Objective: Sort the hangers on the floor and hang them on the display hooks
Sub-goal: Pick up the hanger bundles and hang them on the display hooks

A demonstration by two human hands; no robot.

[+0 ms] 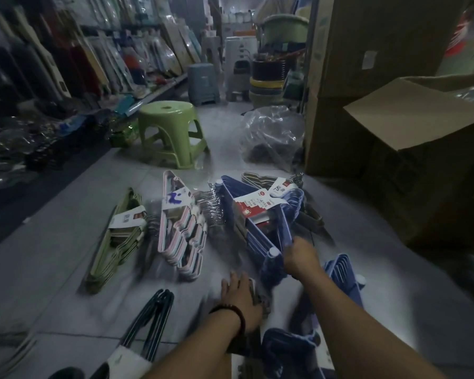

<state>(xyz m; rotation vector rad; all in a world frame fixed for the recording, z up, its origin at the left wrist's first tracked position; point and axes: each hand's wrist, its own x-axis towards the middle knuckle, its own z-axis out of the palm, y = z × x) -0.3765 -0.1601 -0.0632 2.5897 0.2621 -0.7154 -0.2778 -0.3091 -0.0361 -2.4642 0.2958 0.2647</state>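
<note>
Bundles of hangers lie on the grey tiled floor. A green bundle (115,239) is at the left, a pink and white bundle (182,228) beside it, and a blue bundle (257,217) with a red and white label in the middle. My right hand (300,257) grips the near end of the blue bundle. My left hand (240,296), with a bead bracelet at the wrist, rests on a brownish bundle (260,298) near me; its grip is blurred. A black bundle (151,318) lies at the lower left, and more blue hangers (342,272) at the right.
A green plastic stool (170,129) stands beyond the hangers, with a clear plastic bag (271,135) to its right. Cardboard boxes (394,138) wall off the right side. Shelves of packaged goods (66,64) run along the left. Stools and buckets (244,72) crowd the far aisle.
</note>
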